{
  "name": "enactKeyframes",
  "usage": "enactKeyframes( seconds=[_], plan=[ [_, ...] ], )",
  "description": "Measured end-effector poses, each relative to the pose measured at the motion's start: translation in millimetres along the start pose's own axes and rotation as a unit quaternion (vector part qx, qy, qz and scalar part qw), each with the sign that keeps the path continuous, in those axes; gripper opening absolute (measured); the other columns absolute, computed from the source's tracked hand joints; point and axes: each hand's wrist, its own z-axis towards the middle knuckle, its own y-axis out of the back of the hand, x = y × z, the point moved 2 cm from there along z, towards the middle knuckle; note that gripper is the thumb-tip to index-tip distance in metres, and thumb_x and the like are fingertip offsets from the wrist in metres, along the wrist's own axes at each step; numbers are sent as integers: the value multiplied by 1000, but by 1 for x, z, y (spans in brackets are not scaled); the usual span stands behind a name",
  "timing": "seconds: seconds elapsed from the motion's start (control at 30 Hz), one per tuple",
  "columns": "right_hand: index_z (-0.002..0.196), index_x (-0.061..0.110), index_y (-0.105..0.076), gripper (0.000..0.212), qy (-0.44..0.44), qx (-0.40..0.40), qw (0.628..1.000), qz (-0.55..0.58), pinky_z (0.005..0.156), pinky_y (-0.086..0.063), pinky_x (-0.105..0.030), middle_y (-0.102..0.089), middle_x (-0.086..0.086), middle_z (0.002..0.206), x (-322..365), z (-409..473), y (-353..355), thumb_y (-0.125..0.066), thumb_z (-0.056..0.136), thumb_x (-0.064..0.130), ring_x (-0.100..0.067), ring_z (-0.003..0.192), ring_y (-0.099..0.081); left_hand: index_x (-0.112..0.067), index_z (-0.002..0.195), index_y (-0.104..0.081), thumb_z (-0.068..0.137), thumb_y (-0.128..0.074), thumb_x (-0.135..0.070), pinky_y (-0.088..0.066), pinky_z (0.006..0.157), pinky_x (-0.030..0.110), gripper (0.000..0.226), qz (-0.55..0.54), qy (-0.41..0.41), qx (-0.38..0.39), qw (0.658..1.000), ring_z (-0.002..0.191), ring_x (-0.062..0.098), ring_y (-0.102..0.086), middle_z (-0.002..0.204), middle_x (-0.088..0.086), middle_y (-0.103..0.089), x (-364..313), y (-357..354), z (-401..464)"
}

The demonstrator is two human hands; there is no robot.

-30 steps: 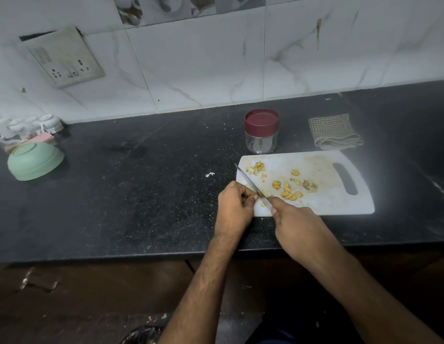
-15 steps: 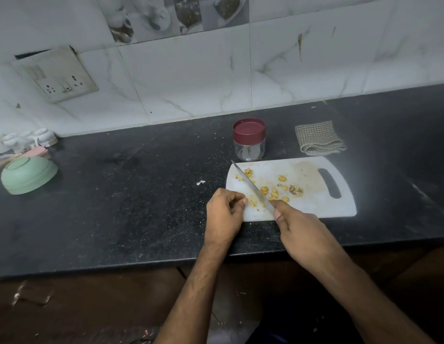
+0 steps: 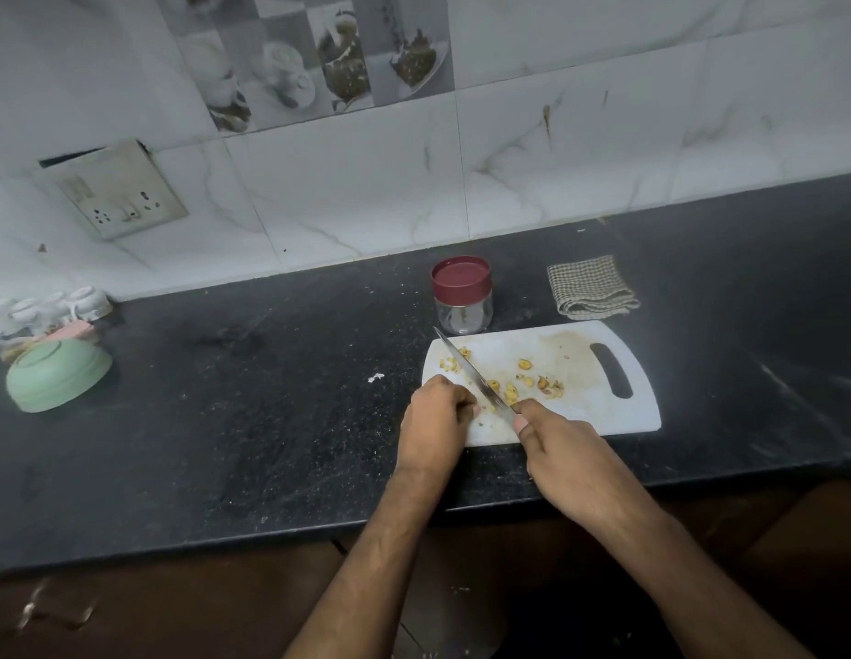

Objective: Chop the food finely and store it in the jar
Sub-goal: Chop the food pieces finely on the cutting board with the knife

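- Head cam is looking down at a white plastic chopping board (image 3: 580,411) sitting near the front edge of the worktop (image 3: 223,420), handle slot pointing right, so the person is getting it close and square to the body.
- Right hand (image 3: 571,461) is wrapping tight round the knife (image 3: 471,373) handle, thin steel blade angling up-left across the board.
- Left hand (image 3: 435,418) is curling knuckles-forward at the board's near-left corner, just beside the blade; probably pinning a bit of food, but I can't tell what's under the fingers.
- Food pieces (image 3: 523,380) are lying scattered mid-board, small yellow-brown chunks, still looking coarse to me, so chopping isn't finished.
- Jar (image 3: 461,297) is standing just behind the board's back-left edge, clear round body, maroon lid still on, looking empty and handy for scooping into later.
- Folded checked cloth (image 3: 590,287) is lying right of the jar, and a pale green bowl (image 3: 57,373) is sitting upside down far left.
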Motion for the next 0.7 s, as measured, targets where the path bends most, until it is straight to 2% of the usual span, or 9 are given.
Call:
enactKeyframes(
  seconds=[0.1,0.2,0.3,0.4,0.43,0.5,0.57,0.63,0.7],
  plan=[
    [111,25,-50,25,-1,-1,1000,0,53,-38,-25,-60,3,79,-2,1,1,-28,110,37,-8,68,-57,-18,97,-76,94,-70,-22,-53,84,34,8,27,-3,13,1000,87,13,-58,97,-5,-60,-1,1,4],
    [107,25,-50,25,-3,-8,1000,2,59,-46,-30,-62,2,80,-6,3,3,-28,109,37,-11,70,-59,-14,97,-73,95,-67,-21,-52,83,36,9,62,-19,49,997,90,19,-61,99,-1,-61,0,0,11],
    [103,25,-50,25,-3,-18,1000,1,57,-45,-29,-62,2,78,-8,5,5,-29,109,38,-12,69,-59,-12,93,-71,94,-67,-18,-51,83,34,7,65,-34,65,995,87,16,-58,94,-2,-60,5,2,20],
    [102,26,-51,25,-2,-28,1000,3,53,-39,-27,-62,2,76,-11,10,6,-30,109,38,-11,66,-58,-14,84,-70,94,-69,-15,-48,74,23,10,3,-21,38,999,74,4,-55,82,-9,-62,5,8,36],
    [104,26,-51,25,-3,-32,999,2,53,-37,-27,-61,3,76,-11,13,7,-30,109,38,-11,65,-57,-14,83,-71,93,-71,-13,-45,69,15,11,-28,-9,20,999,71,0,-56,80,-11,-63,5,11,42],
    [106,26,-52,25,-8,-41,999,6,54,-37,-27,-61,3,78,-13,18,8,-30,109,37,-11,67,-58,-16,83,-71,92,-74,-12,-42,65,7,11,-84,13,-16,996,71,-3,-58,80,-11,-67,2,16,57],
    [111,25,-54,26,-12,-48,999,9,56,-42,-28,-62,3,81,-14,24,9,-30,109,37,-11,72,-59,-16,85,-72,91,-74,-8,-48,67,10,10,-101,26,-34,994,74,-2,-62,82,-9,-70,2,18,70],
    [119,25,-54,28,-15,-52,998,10,60,-44,-29,-63,4,83,-16,27,12,-31,109,37,-11,75,-60,-14,89,-75,92,-72,-3,-57,77,18,11,-94,31,-31,995,78,0,-65,87,-6,-72,2,16,81],
    [122,25,-55,30,-17,-56,998,15,59,-42,-28,-62,6,83,-20,28,14,-31,109,37,-9,76,-59,-11,95,-77,92,-71,-1,-60,87,29,12,-78,28,-22,996,86,6,-68,94,-1,-75,3,13,87]
  ],
)
